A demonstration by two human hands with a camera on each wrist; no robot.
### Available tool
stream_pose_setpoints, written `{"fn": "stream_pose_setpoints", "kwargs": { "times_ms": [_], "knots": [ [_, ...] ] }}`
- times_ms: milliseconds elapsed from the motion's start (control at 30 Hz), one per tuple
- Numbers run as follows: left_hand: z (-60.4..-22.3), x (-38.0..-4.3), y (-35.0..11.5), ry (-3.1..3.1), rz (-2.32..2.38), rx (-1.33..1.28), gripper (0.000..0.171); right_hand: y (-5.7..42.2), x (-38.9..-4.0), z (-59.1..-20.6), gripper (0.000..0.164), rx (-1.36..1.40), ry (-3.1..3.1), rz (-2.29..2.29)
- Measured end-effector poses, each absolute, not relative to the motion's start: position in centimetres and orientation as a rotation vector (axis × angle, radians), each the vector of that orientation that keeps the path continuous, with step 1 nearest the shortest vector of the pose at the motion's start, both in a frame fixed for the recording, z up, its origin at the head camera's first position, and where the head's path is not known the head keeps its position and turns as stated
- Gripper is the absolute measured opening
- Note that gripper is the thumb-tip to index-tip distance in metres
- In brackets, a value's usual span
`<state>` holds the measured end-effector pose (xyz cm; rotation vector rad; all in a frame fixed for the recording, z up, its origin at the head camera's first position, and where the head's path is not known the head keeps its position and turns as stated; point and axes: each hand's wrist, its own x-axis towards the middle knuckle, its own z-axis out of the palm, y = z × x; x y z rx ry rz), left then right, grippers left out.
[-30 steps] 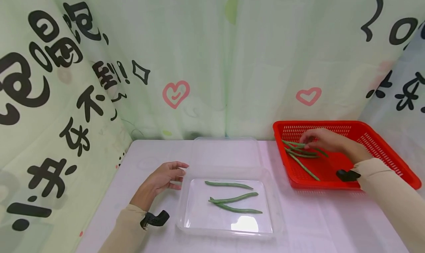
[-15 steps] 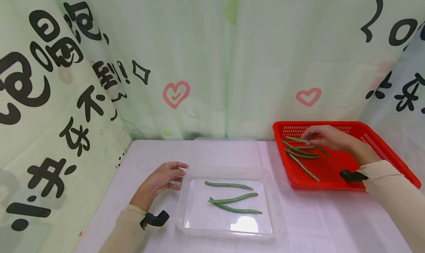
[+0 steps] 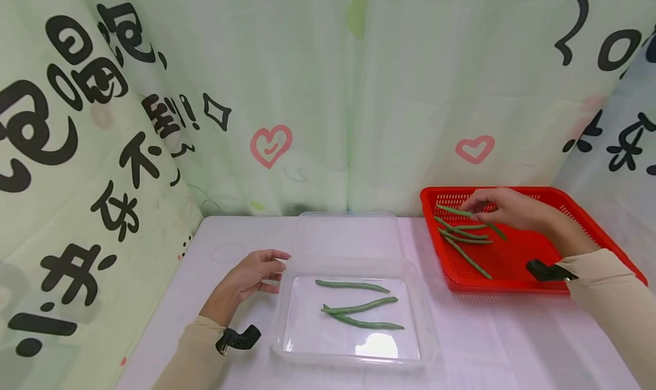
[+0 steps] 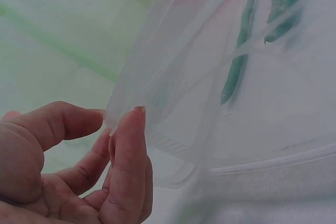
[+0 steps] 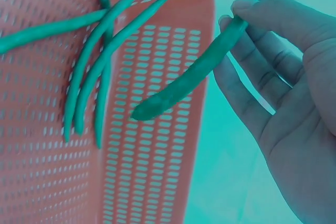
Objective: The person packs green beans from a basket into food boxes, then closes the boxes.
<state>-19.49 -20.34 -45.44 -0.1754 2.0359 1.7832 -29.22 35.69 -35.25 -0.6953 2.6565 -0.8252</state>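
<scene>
A green bean (image 5: pixel 184 80) is pinched between the thumb and fingers of my right hand (image 3: pixel 509 210), lifted above the red basket (image 3: pixel 504 287). Several other green beans (image 5: pixel 86 87) lie crossed at the basket's left side. My left hand (image 3: pixel 258 273) is at the back left corner of a clear plastic container (image 3: pixel 307 357); in the left wrist view its thumb and fingers pinch the rim. Inside the container are three green beans: one at the back (image 3: pixel 352 285), and two in front whose left ends meet.
A clear lid-like panel (image 3: pixel 348 236) lies flat behind the container on the white-covered table (image 3: pixel 476 344). A printed curtain (image 3: pixel 348 94) hangs at the back and sides, close behind the basket. Black bands sit on both wrists.
My right hand has picked one green bean out of the pile and raised it, drawing slightly to the right. The left hand and the container have stayed in place.
</scene>
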Motion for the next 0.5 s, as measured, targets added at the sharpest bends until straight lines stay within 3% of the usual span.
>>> {"fn": "stream_pose_setpoints", "kwargs": {
  "times_ms": [500],
  "knots": [
    [-45.2, -19.4, -20.4, 2.046, 1.769, -0.172, 0.04, 32.4, -27.7, -33.2, 0.027, -0.828, 2.622, -0.875]
  ]
}}
